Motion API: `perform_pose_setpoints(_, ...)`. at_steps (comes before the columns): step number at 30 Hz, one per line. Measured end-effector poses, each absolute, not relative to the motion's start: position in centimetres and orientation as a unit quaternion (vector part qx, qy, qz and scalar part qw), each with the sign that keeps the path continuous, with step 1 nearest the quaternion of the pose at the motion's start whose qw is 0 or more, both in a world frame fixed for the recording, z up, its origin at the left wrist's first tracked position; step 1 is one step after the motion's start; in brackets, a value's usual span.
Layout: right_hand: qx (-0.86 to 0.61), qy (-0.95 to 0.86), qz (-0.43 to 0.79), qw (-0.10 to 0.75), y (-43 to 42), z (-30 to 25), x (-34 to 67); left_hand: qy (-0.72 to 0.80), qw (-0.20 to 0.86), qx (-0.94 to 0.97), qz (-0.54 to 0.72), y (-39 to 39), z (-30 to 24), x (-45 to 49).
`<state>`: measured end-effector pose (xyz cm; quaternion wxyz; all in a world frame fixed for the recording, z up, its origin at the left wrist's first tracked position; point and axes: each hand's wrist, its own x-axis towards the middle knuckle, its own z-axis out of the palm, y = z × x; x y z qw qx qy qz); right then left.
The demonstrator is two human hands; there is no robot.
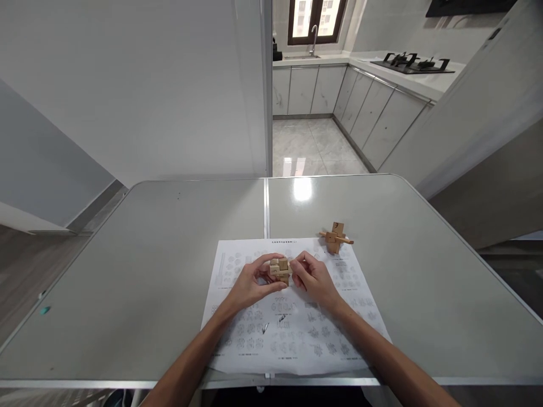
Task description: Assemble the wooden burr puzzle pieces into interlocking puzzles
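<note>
A small wooden block puzzle (280, 270) sits between both hands, low over a printed instruction sheet (292, 333). My left hand (253, 284) curls around its left side, thumb and fingers pinched on the wood. Fingertips of my right hand (311, 277) press on its right side. A second, assembled wooden cross-shaped puzzle (336, 237) stands on the table just past the sheet's far right corner, apart from both hands.
The sheet lies on a grey folding table (148, 271) with a seam down its middle. A small teal mark (44, 310) shows near the table's left edge. Beyond the table are a white wall and a kitchen doorway with cabinets.
</note>
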<state>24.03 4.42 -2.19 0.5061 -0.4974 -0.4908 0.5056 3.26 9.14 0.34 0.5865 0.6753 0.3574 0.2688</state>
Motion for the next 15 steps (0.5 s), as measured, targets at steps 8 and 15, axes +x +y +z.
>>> perform_pose_setpoints(8,-0.508,-0.473,0.507,0.511,4.6,-2.69,23.79,0.35,0.597,0.676,0.254,8.94,0.19,3.24)
perform_pose_setpoints(15,-0.495,-0.48,0.516,0.508,4.88,-3.06,24.05,0.372,0.581,0.663,0.291,8.91,-0.08,3.43)
